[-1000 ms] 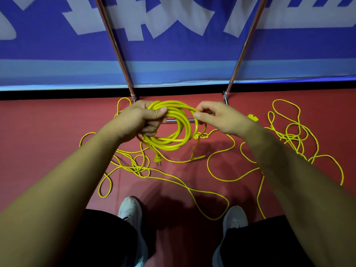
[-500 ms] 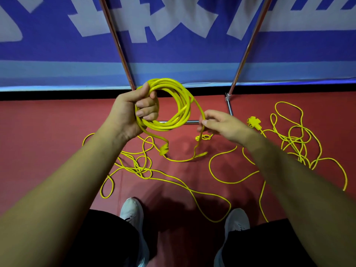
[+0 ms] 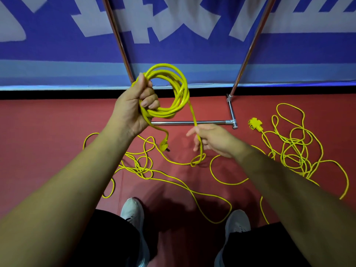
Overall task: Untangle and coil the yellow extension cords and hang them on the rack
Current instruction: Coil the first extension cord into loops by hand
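My left hand (image 3: 134, 106) is raised and grips a coil of yellow extension cord (image 3: 179, 93) made of several loops. The cord's plug (image 3: 164, 145) dangles below the coil. A single strand runs down from the coil through my right hand (image 3: 213, 140), whose fingers close loosely around it. Below that hand the strand ends in a small loop (image 3: 198, 160) on the floor. More yellow cord lies tangled on the red floor at the left (image 3: 142, 166) and at the right (image 3: 296, 151), with a yellow socket block (image 3: 255, 124) beside the right pile. The metal rack (image 3: 192, 123) stands just beyond my hands.
The rack's two slanted poles (image 3: 119, 39) rise against a blue and white banner wall (image 3: 173, 26). My two white shoes (image 3: 133, 211) stand at the bottom of the view, with cord (image 3: 212, 197) looping between them on the red floor.
My left hand has lifted the coil higher and turned it upright. My right hand has slid down and to the right along the free strand, pulling it taut from the coil.
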The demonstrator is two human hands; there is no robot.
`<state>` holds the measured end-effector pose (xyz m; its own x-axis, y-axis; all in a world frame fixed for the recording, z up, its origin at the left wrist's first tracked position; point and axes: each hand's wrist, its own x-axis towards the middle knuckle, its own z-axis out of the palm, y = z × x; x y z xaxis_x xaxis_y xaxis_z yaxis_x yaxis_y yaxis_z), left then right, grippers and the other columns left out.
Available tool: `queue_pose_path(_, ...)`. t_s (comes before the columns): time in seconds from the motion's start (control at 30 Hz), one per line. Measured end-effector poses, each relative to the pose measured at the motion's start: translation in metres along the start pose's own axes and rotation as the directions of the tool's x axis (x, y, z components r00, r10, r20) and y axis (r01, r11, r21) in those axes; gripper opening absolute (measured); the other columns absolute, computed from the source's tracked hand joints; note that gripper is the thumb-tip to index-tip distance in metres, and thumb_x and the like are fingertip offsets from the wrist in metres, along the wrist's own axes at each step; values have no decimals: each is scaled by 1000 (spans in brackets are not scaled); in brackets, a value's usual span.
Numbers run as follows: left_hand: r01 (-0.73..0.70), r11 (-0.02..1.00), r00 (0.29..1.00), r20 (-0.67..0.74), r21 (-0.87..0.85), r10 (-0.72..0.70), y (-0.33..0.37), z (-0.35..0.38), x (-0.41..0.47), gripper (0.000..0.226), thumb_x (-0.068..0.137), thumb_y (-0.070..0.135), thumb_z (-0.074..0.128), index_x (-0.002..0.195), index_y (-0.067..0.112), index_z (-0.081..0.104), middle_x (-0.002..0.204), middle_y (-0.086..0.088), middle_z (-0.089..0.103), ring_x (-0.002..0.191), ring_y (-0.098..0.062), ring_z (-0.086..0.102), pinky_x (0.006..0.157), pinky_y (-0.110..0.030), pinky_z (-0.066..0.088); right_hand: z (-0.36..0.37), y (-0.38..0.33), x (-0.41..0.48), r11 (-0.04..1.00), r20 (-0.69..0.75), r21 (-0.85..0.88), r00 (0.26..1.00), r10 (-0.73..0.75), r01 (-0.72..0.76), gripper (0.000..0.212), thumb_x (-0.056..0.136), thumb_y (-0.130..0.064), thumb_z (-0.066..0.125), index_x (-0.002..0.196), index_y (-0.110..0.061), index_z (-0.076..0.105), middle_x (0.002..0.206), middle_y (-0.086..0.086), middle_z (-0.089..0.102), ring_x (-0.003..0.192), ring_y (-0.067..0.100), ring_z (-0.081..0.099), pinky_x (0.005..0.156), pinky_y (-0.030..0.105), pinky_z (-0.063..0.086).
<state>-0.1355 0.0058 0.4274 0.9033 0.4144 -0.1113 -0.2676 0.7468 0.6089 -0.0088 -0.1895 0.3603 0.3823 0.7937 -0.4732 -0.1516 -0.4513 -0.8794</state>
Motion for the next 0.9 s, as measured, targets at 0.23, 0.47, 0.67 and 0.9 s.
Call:
queue_pose_path(0.23, -144, 988, 985, -90, 62, 149, 3, 10, 0, 10, 95, 15, 52, 93, 6, 55, 71, 1, 36, 53, -10, 39, 59, -24, 40, 36, -4, -5, 991, 7, 78, 995, 104, -105, 22, 107, -31, 33, 100, -17, 49, 67, 7, 55, 73, 29, 65, 73, 35, 45)
queue_pose_path(0.47, -157, 978, 985, -52, 134, 165, -2, 12, 0, 14, 89, 3, 50, 103, 3, 50, 87, -3, 51, 70, -15, 49, 75, -28, 43, 64, -2, -11, 992, 75, -93, 993, 95, -87, 34, 107, -22, 32, 138, -16, 46, 68, 5, 56, 51, 14, 49, 43, 20, 36)
queue_pose_path(0.67, -159, 867, 976, -56, 471, 210, -9, 12, -1, 25, 94, 4, 51, 116, 6, 40, 83, -6, 46, 70, -17, 51, 65, -33, 45, 72, -29, -24, 975, 232, -199, 971, -49, 97, 24, 105, -14, 31, 92, -18, 50, 71, 18, 61, 45, 18, 31, 48, 29, 29)
queue_pose_path(0.9, -62, 455, 979, -35, 888, 201, -18, 1, -2, 17, 86, 24, 63, 96, 17, 52, 73, 9, 68, 78, -28, 59, 79, -59, 51, 48, -43, -22, 915, 226, -329, 960, -163, 233, 45, 72, -8, 48, 112, 10, 58, 60, 3, 60, 43, 11, 39, 49, 29, 30)
